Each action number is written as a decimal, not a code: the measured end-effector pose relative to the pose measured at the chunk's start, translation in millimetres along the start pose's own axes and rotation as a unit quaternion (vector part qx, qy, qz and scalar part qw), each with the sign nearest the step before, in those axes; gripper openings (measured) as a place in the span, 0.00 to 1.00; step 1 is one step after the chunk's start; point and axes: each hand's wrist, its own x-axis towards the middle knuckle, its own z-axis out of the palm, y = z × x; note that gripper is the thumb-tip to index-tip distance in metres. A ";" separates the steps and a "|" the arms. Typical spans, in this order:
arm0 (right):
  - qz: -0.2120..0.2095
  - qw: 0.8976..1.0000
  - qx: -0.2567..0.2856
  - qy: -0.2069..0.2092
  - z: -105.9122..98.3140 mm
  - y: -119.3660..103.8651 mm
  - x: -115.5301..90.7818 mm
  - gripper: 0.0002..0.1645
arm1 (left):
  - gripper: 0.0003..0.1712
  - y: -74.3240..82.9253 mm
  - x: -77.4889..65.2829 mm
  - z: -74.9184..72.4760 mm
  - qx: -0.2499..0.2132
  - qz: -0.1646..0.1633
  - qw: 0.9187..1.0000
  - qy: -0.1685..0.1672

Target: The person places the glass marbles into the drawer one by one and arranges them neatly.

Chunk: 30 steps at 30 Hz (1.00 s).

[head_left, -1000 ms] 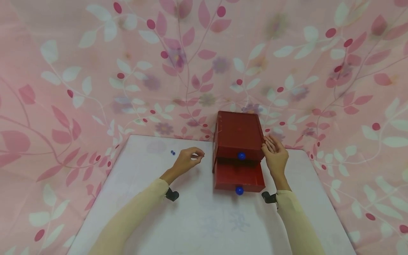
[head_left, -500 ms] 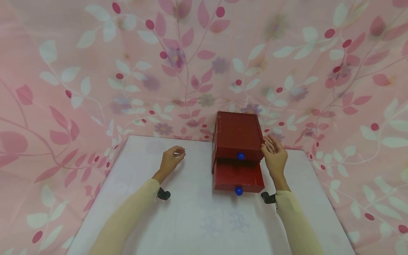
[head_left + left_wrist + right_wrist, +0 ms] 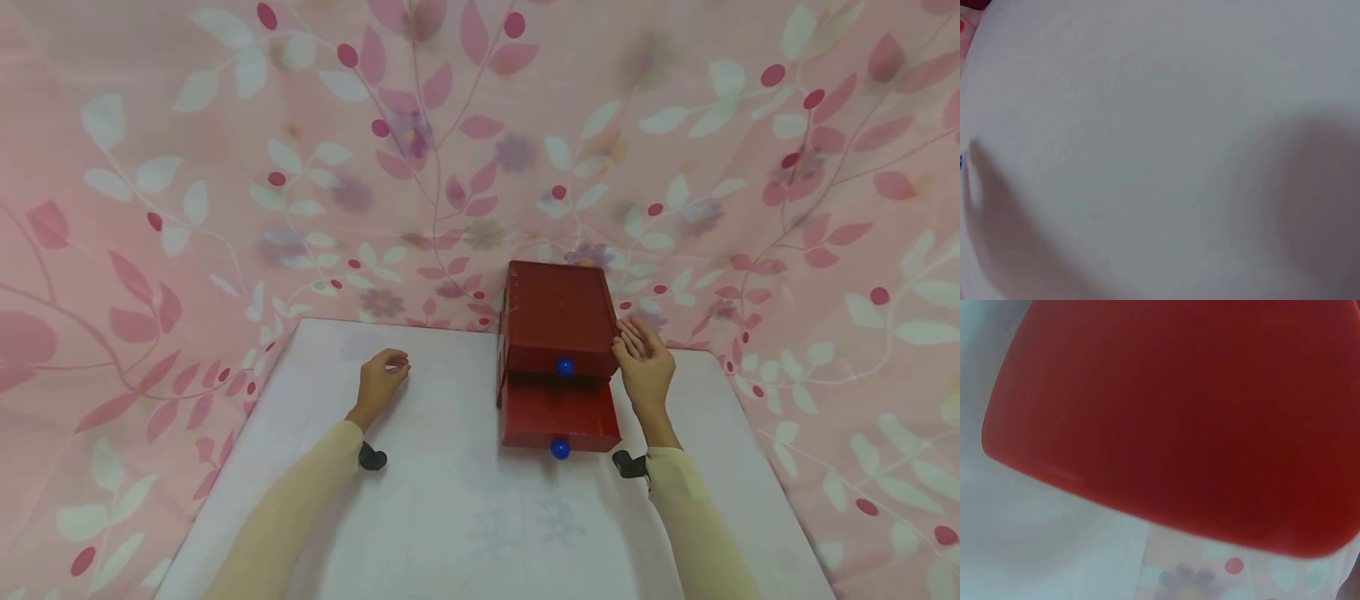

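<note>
A red two-drawer box (image 3: 562,308) stands at the back of the table, with its lower drawer (image 3: 558,412) pulled out and nothing seen inside. Each drawer front has a blue ball knob (image 3: 565,367). My right hand (image 3: 647,371) rests its fingers on the box's right side. Left of the box, my left hand (image 3: 380,387) hovers low over the table, fingers loosely bent toward the thumb. At the left edge of the left wrist view, a sliver of a small blue bead (image 3: 961,161) shows beside the fingertips; in the head view the hand hides that spot.
A white cloth covers the table (image 3: 442,508), with faint blue marks toward the front. Pink flowered fabric (image 3: 465,150) hangs directly behind the box and on both sides. A black wrist camera (image 3: 372,457) sits at each sleeve cuff.
My left hand has moved left, away from the box, and now covers the place where two small blue beads showed. The right hand and the box have stayed put.
</note>
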 end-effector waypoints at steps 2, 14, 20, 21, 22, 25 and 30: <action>-0.003 1.000 0.002 -0.002 -0.3 0.7 0.7 0.28 | 0.12 -3.7 1.0 -1.1 0.002 -0.009 1.000 -0.001; -0.002 1.000 0.005 -0.002 -0.8 2.8 1.8 0.28 | 0.12 -16.4 -1.2 2.2 0.043 -0.046 0.998 -0.016; -0.005 1.000 -0.009 -0.003 0.4 1.3 3.0 0.27 | 0.11 -18.1 0.9 2.8 0.062 -0.022 0.998 0.004; -0.005 1.000 -0.012 -0.002 0.4 1.0 2.9 0.27 | 0.11 -17.9 1.4 2.8 0.062 -0.023 0.998 0.003; -0.005 1.000 -0.013 -0.001 0.4 0.8 2.9 0.27 | 0.11 -17.4 1.9 2.9 0.062 -0.024 0.998 0.000; -0.006 1.000 -0.013 -0.002 -0.3 1.0 2.3 0.28 | 0.12 -14.8 3.2 2.9 0.062 -0.037 0.997 -0.012; -0.003 1.000 -0.005 -0.002 -0.9 2.5 2.5 0.28 | 0.13 -9.2 7.3 3.8 0.069 -0.069 0.994 -0.043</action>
